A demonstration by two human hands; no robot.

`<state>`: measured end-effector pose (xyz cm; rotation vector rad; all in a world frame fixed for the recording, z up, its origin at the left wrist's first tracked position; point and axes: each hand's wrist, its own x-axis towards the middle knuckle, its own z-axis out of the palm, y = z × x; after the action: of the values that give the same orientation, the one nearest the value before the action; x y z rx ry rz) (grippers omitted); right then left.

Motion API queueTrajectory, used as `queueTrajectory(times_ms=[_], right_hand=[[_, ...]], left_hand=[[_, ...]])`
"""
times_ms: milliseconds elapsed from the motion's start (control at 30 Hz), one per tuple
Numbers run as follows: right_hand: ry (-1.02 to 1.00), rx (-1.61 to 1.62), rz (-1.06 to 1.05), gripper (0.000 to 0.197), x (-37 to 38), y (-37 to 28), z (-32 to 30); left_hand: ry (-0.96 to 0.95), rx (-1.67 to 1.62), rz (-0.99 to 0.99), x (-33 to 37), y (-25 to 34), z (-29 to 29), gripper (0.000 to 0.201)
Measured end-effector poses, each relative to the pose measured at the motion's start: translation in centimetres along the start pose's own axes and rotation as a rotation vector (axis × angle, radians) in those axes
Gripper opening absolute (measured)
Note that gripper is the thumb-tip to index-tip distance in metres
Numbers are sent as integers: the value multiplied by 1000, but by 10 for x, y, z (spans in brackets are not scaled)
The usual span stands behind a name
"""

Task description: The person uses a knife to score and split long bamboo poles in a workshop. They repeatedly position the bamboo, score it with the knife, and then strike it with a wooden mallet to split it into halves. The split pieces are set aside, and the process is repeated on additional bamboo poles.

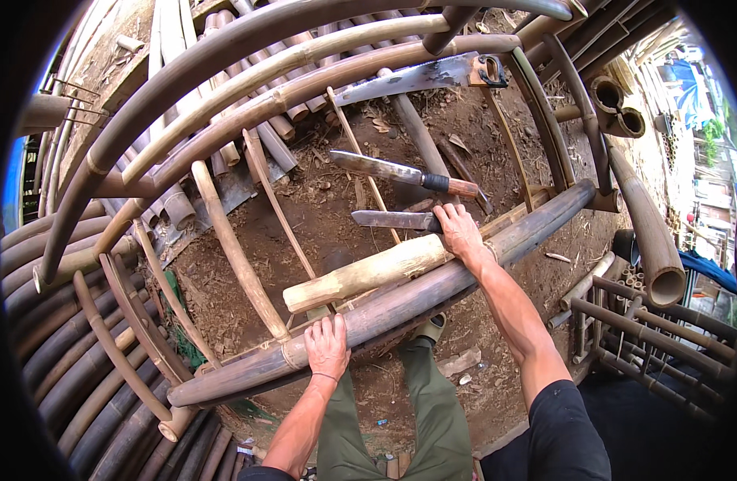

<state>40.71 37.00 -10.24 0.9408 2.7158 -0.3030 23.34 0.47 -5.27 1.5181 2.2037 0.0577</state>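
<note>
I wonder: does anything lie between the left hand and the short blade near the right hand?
Yes: the pale wooden piece lies across the straight way from the left hand, on the dark bamboo pole, to the short blade.

The left hand (328, 346) is on the near pole (404, 301), the right hand (462, 232) farther along to its right. Just beyond the pole lies a log (360, 274); a knife (391, 220) extends left from the right hand. Farther off are a machete (404, 173), then a handsaw (417, 82).
</note>
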Motion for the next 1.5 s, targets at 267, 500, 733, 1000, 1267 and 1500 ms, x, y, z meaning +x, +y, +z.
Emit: queueTrajectory(times_ms=[267, 500, 733, 1000, 1267, 1500], right_hand=[[174, 333, 433, 60, -77, -29, -76], [239, 887, 992, 33, -267, -46, -56], [706, 2481, 1222, 29, -325, -144, -1], [820, 2994, 941, 20, -343, -212, -75], [811, 2911, 1271, 21, -452, -297, -115], [736, 2047, 1516, 32, -539, -313, -51]], left_hand=[[-134, -248, 35, -8, -31, -34, 105], [-383, -91, -65, -91, -175, -18, 98], [-388, -97, 52, -176, -113, -148, 100], [-517, -56, -92, -347, 42, -319, 116], [-913, -511, -373, -432, -38, -365, 113], [-1367, -670, -193, -331, 0, -321, 90]])
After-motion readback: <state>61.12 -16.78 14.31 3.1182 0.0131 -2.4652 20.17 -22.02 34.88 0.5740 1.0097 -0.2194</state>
